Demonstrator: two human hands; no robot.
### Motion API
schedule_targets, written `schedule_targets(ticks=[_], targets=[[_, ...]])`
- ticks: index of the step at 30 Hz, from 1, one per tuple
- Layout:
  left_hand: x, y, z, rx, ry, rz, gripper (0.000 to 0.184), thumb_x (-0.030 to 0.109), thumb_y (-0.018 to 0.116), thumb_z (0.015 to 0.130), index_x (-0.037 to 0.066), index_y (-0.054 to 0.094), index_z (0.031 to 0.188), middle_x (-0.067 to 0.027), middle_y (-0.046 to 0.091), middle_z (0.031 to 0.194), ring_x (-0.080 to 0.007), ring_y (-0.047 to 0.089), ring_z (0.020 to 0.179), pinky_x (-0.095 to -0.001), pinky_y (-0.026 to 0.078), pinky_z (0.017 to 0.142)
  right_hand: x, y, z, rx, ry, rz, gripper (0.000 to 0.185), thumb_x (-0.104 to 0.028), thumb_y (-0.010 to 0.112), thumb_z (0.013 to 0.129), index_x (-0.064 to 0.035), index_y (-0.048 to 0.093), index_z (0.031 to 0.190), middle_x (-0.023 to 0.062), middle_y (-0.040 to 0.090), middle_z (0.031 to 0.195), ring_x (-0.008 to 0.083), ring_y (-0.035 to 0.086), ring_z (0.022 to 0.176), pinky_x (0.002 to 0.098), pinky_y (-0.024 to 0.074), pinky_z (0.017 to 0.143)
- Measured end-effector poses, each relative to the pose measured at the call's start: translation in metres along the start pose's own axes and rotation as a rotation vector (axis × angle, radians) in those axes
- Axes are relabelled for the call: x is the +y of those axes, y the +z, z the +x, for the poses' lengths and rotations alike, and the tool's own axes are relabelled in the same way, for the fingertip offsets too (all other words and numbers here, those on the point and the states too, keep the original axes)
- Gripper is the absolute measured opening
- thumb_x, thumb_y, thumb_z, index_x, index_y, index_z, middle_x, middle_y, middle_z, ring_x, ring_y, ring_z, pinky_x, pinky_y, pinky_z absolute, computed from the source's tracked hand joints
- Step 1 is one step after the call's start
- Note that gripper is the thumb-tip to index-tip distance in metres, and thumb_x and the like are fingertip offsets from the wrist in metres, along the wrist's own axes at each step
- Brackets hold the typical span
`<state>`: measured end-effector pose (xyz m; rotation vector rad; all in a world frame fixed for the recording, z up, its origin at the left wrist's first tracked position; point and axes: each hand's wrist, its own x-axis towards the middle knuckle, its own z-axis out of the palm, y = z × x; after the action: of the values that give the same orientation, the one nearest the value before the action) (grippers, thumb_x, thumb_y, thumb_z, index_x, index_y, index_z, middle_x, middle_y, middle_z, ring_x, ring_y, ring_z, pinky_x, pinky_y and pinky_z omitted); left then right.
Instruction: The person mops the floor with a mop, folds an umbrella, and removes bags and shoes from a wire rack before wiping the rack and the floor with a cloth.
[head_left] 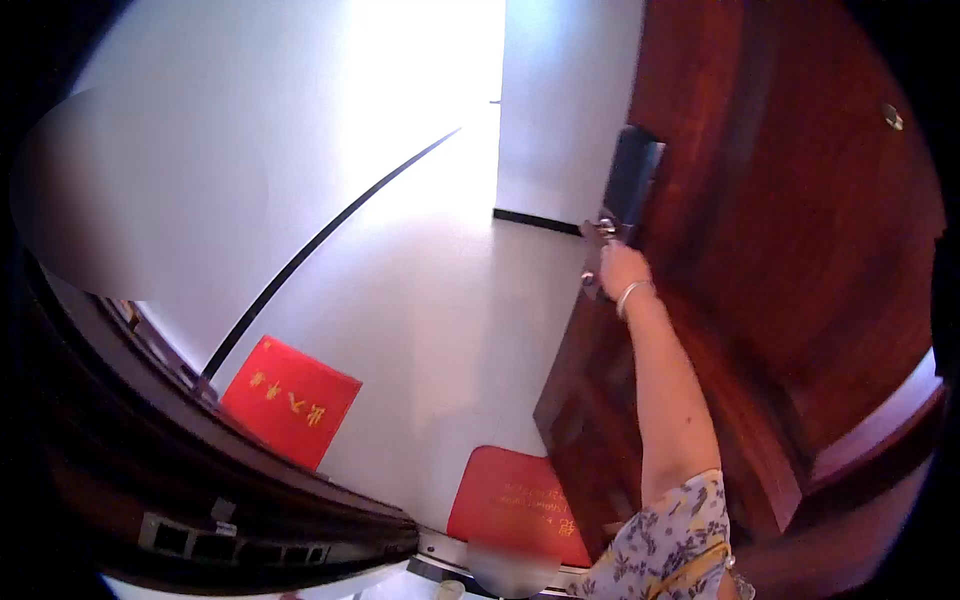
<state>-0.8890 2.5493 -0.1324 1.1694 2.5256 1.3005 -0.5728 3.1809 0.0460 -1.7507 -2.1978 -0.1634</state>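
A reddish-brown door (760, 200) stands swung open on the right. Near its edge is a dark lock panel (630, 180) with shiny metal parts at its lower end. My right hand (625, 268), with a silver bracelet (633, 295) at the wrist, is closed around the door handle (606, 229) just below that panel. Most of the handle is hidden by the fingers. The arm reaches up from a flower-patterned sleeve (665, 545). My left hand is out of view.
A red mat (515, 500) with yellow lettering lies by the threshold, partly behind the door. Another red square with yellow characters (290, 400) is at the left. A dark door frame (280, 500) runs along the lower left. Beyond stretches a pale corridor floor (430, 310) between white walls with black skirting.
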Motion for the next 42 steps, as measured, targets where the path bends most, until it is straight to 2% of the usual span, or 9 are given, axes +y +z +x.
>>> schedule_targets(ticks=[2,5,6,9,16,21,28,32,42], targets=[[0.008,-0.011,0.005,-0.017,-0.05,0.023,0.025,0.007,0.058,0.083,0.003,0.044,0.103,-0.0084,0.052,0.085,-0.019,0.05,0.076,-0.0297,0.043,0.073,-0.01,0.009,0.004,0.041,0.03,-0.045,0.026,-0.018,0.049,0.086,0.0013,0.064,0.095,0.0219,0.064,0.098,0.0358,0.063,0.09,0.0445,0.0507,0.076],[-0.015,-0.017,0.007,-0.044,0.033,0.136,0.037,0.004,0.06,0.076,-0.002,0.049,0.111,-0.0073,0.058,0.078,-0.0146,0.055,0.061,-0.0244,0.045,0.054,-0.017,0.012,-0.008,0.063,0.136,-0.017,0.029,-0.024,0.046,0.089,0.0006,0.052,0.104,0.0228,0.064,0.093,0.0383,0.063,0.087,0.0483,0.0498,0.075],[-0.027,-0.019,0.015,-0.016,0.203,0.273,0.036,0.007,0.063,0.074,0.0,0.05,0.107,-0.009,0.057,0.075,-0.017,0.056,0.061,-0.0266,0.046,0.054,-0.034,0.002,-0.018,0.075,0.118,0.003,0.03,-0.025,0.041,0.091,0.0012,0.052,0.102,0.0228,0.064,0.093,0.0388,0.062,0.086,0.0482,0.049,0.075],[-0.007,-0.011,0.03,-0.079,-0.01,0.224,0.033,0.017,0.07,0.071,0.004,0.049,0.092,-0.0089,0.061,0.068,-0.021,0.06,0.054,-0.0309,0.05,0.052,-0.039,-0.009,-0.021,0.125,0.08,0.051,0.033,-0.028,0.038,0.093,0.0012,0.051,0.101,0.0218,0.064,0.09,0.039,0.062,0.085,0.048,0.0481,0.074],[0.02,-0.024,0.035,-0.15,0.07,0.201,0.025,0.017,0.069,0.073,0.005,0.049,0.082,-0.0075,0.058,0.066,-0.0212,0.061,0.055,-0.0311,0.049,0.053,-0.106,-0.036,-0.086,-0.015,0.131,0.179,0.028,-0.027,0.038,0.093,-0.0057,0.053,0.102,0.0187,0.065,0.09,0.0362,0.064,0.083,0.0461,0.0502,0.071],[0.019,-0.038,0.026,-0.25,0.132,0.189,0.017,0.016,0.07,0.071,0.008,0.056,0.075,-0.0065,0.06,0.066,-0.0221,0.061,0.058,-0.0359,0.048,0.061,-0.168,-0.058,-0.172,0.158,-0.125,0.053,0.019,-0.018,0.047,0.085,-0.0024,0.054,0.095,0.0157,0.065,0.076,0.0312,0.066,0.065,0.0441,0.0532,0.055],[0.013,-0.06,0.031,-0.28,0.507,-0.01,0.012,0.01,0.067,0.072,0.007,0.058,0.078,-0.0102,0.063,0.076,-0.0304,0.061,0.064,-0.039,0.048,0.061,-0.24,-0.097,-0.284,0.213,-0.19,0.088,0.018,-0.026,0.055,0.086,-0.0079,0.054,0.087,0.0114,0.064,0.074,0.0304,0.063,0.058,0.0421,0.0506,0.051],[0.043,-0.072,0.035,-0.328,0.625,-0.112,0.013,0.005,0.067,0.071,0.007,0.056,0.077,-0.0087,0.063,0.074,-0.0265,0.061,0.06,-0.0363,0.047,0.055,-0.241,-0.139,-0.318,0.211,-0.227,0.158,0.017,-0.025,0.055,0.085,-0.0081,0.054,0.089,0.0116,0.062,0.072,0.0305,0.062,0.059,0.0416,0.0496,0.051],[0.083,-0.077,0.046,-0.546,0.376,-0.236,0.008,0.009,0.064,0.078,0.002,0.06,0.081,-0.0113,0.064,0.068,-0.0235,0.065,0.059,-0.0305,0.051,0.052,-0.24,-0.191,-0.332,0.126,-0.307,0.242,0.014,-0.021,0.056,0.084,-0.0082,0.055,0.089,0.0118,0.062,0.073,0.029,0.061,0.06,0.0413,0.0484,0.052]])
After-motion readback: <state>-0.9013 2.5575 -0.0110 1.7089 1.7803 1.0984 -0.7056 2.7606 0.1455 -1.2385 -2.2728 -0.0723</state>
